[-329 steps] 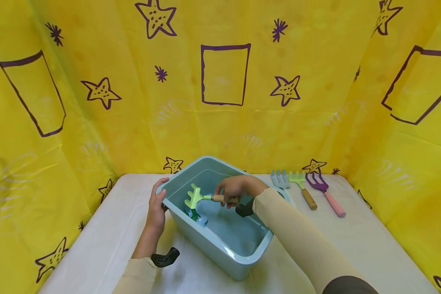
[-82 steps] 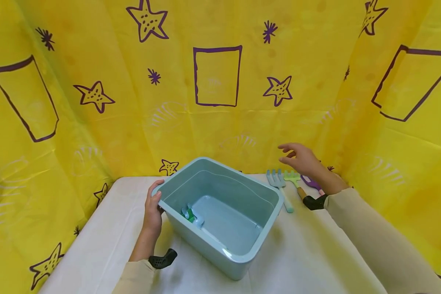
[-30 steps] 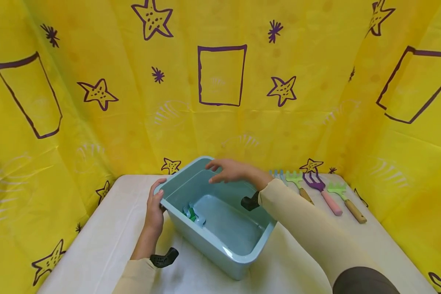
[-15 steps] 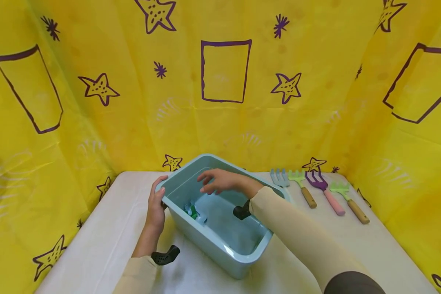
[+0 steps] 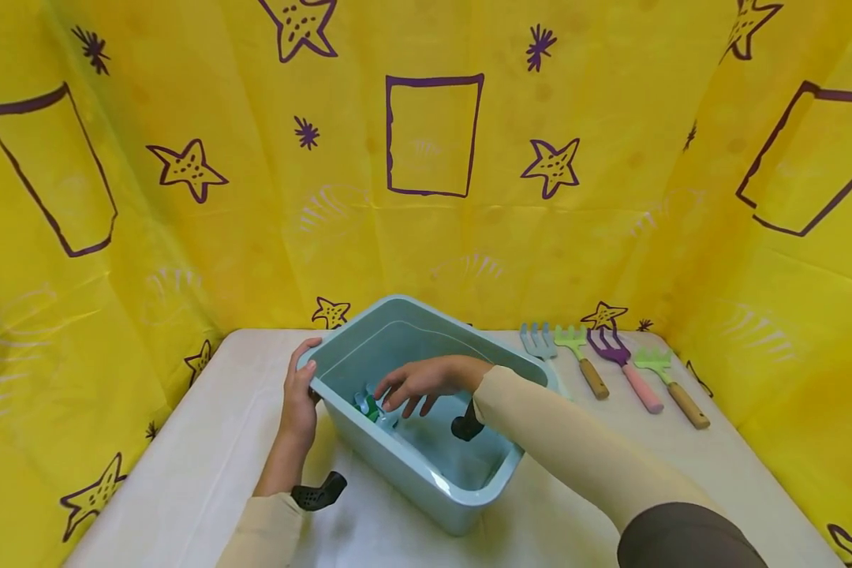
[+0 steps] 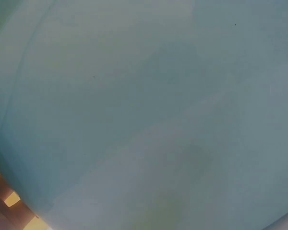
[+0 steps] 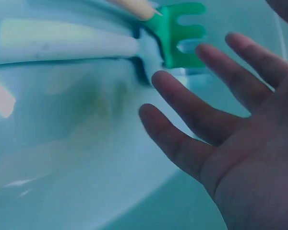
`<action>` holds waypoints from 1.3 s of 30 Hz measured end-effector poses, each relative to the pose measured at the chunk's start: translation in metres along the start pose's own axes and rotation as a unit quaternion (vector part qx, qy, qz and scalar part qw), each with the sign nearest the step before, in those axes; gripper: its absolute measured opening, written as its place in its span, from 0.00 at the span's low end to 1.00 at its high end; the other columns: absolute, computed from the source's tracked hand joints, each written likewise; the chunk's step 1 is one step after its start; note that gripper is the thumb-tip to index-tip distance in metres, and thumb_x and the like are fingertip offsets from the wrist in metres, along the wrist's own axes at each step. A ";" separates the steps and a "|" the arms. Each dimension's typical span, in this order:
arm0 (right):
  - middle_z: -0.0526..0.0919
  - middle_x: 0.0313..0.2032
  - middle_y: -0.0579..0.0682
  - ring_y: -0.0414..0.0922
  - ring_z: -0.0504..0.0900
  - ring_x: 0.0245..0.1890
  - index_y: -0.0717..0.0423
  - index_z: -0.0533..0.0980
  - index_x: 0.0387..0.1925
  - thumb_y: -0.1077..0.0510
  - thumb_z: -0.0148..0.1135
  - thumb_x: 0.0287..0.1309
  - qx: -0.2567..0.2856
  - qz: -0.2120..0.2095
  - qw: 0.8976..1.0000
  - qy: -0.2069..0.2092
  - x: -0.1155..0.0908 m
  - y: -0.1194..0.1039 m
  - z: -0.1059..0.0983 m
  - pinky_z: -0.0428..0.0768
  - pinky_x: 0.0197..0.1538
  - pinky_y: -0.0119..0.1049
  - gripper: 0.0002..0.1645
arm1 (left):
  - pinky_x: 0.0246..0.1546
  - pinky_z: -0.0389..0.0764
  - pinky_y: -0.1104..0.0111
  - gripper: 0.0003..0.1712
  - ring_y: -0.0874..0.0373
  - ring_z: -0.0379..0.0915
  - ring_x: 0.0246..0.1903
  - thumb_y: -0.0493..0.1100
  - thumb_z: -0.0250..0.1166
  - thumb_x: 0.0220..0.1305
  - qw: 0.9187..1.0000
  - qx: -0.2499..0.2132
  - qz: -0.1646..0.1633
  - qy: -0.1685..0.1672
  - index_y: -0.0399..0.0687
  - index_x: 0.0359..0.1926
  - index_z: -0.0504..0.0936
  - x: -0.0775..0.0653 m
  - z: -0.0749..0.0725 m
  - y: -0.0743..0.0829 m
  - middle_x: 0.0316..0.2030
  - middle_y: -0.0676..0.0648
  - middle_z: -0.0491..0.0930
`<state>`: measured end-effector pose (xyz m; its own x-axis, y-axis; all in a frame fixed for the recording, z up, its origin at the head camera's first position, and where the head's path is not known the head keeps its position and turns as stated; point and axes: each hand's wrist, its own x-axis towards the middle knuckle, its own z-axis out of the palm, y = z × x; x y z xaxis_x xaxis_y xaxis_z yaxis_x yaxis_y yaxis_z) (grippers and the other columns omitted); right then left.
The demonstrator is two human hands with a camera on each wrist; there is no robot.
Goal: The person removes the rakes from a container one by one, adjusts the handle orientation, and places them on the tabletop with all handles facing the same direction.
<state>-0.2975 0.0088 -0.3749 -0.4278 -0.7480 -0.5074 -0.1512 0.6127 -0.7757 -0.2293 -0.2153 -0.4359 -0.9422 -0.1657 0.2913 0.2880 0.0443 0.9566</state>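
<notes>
A pale blue plastic bin stands on the white table. My left hand grips its left rim with the fingers curled over the edge. My right hand reaches down inside the bin with spread, straight fingers and holds nothing. Just beyond those fingers, toy garden tools lie at the bin's left bottom corner: a green rake head and a pale handle. The left wrist view shows only the bin wall.
Four toy tools lie in a row on the table right of the bin: a blue fork, a green rake, a purple fork with pink handle and another green rake. Yellow patterned sheets wall the table on three sides.
My right hand set a green rake down at the right end of the row, came back over the bin and has now dropped lower inside it toward the tools. The left hand stayed put.
</notes>
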 end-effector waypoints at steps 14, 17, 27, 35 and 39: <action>0.74 0.58 0.44 0.53 0.73 0.58 0.44 0.66 0.68 0.56 0.59 0.64 -0.027 0.133 0.984 -0.113 -0.001 0.004 0.016 0.67 0.60 0.57 0.31 | 0.59 0.58 0.47 0.31 0.49 0.60 0.58 0.58 0.39 0.72 1.000 0.001 0.002 -0.009 0.54 0.71 0.58 -0.001 0.002 -0.001 0.64 0.49 0.64; 0.73 0.59 0.45 0.54 0.73 0.59 0.45 0.66 0.68 0.57 0.58 0.65 -0.036 0.133 0.984 -0.115 -0.002 0.006 0.017 0.66 0.62 0.56 0.31 | 0.59 0.58 0.48 0.30 0.49 0.60 0.58 0.58 0.39 0.72 1.000 0.001 0.001 -0.007 0.55 0.71 0.58 -0.001 0.003 -0.001 0.64 0.49 0.64; 0.71 0.60 0.49 0.53 0.74 0.56 0.52 0.72 0.63 0.58 0.59 0.65 -0.061 0.106 0.990 -0.069 -0.001 0.007 0.009 0.68 0.62 0.48 0.24 | 0.57 0.60 0.49 0.28 0.49 0.62 0.57 0.57 0.40 0.72 1.000 0.001 0.001 0.002 0.59 0.69 0.60 -0.001 0.002 0.000 0.63 0.51 0.65; 0.76 0.49 0.50 0.56 0.76 0.51 0.51 0.74 0.59 0.55 0.59 0.65 -0.106 0.105 0.988 -0.030 -0.002 0.007 0.002 0.72 0.56 0.53 0.21 | 0.57 0.60 0.50 0.30 0.49 0.61 0.57 0.56 0.39 0.72 1.000 -0.002 0.007 -0.002 0.52 0.70 0.57 0.000 0.002 0.002 0.63 0.49 0.65; 0.77 0.47 0.54 0.57 0.76 0.50 0.46 0.79 0.51 0.54 0.60 0.64 -0.131 0.146 0.980 -0.045 -0.005 0.007 0.002 0.73 0.54 0.56 0.15 | 0.56 0.60 0.50 0.29 0.49 0.62 0.56 0.56 0.39 0.72 1.000 -0.004 0.010 0.000 0.54 0.70 0.59 0.000 0.002 0.001 0.62 0.50 0.66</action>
<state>-0.2944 0.0160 -0.3784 -0.4084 -0.5440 -0.7330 -0.2630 0.8391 -0.4763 -0.2288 -0.2131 -0.4346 -0.9363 -0.1648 0.3103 0.3079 0.0404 0.9506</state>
